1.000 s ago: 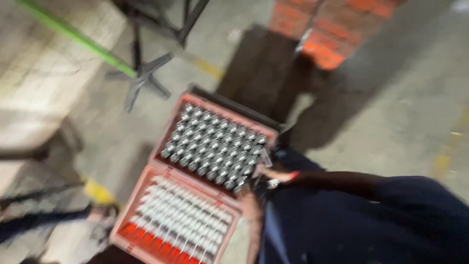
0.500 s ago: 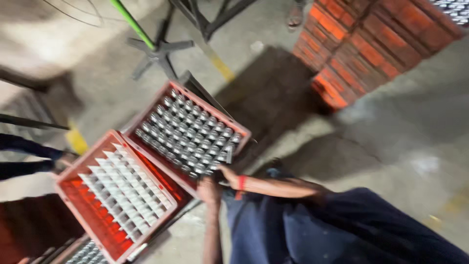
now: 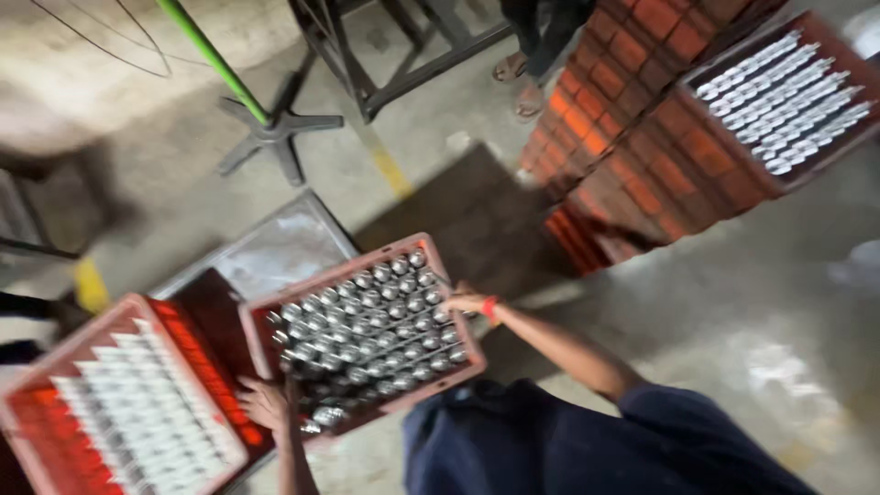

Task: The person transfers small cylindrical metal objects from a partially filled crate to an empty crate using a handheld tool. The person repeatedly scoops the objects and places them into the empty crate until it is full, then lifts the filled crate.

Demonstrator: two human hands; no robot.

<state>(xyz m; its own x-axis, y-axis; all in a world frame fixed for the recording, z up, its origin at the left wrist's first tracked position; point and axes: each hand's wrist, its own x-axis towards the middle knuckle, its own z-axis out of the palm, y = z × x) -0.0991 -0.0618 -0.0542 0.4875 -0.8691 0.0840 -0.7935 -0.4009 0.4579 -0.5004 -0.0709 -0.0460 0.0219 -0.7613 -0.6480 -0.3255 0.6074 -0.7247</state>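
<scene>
Red crate (image 3: 362,344) of silver-capped bottles (image 3: 376,325), gripped at both ends above the floor.
Left hand (image 3: 266,403) clamped on the near left rim, right hand (image 3: 467,301) hooked over the far right rim, fingers curled shut on the plastic. Just beside, to the left: red crate with white dividers (image 3: 119,412). Well apart, at upper right: stacked red crates (image 3: 660,119); farther left, green pole (image 3: 211,60) on metal stand.

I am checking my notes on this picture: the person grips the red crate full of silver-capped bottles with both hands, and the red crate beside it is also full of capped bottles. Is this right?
Not quite. In the head view both hands, left hand and right hand, do grip the red crate of capped bottles. But the neighbouring red crate holds no capped bottles: only its white dividers show.
</scene>
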